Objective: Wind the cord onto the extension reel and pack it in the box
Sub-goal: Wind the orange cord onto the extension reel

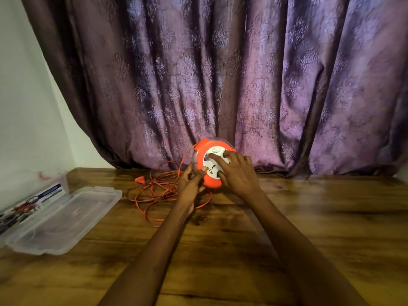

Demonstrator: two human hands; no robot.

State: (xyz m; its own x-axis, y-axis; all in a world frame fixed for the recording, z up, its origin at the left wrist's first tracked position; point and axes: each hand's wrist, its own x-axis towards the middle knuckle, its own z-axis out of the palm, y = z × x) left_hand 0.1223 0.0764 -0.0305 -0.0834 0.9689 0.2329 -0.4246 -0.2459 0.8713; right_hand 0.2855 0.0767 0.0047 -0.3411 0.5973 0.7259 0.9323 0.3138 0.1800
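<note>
An orange extension reel [204,149] with a white socket face stands tilted on the wooden table [309,217], close to the curtain. My left hand [191,184] grips its lower left rim. My right hand [237,173] lies over the white face with fingers spread across it. The orange cord [159,191] lies in loose tangled loops on the table to the left of the reel, and its orange plug [139,179] rests at the far left of the pile.
A clear plastic box [53,180] with printed packaging inside stands at the left edge, its clear lid [64,219] lying flat beside it. A purple patterned curtain [242,85] hangs behind the table. A white wall is on the left.
</note>
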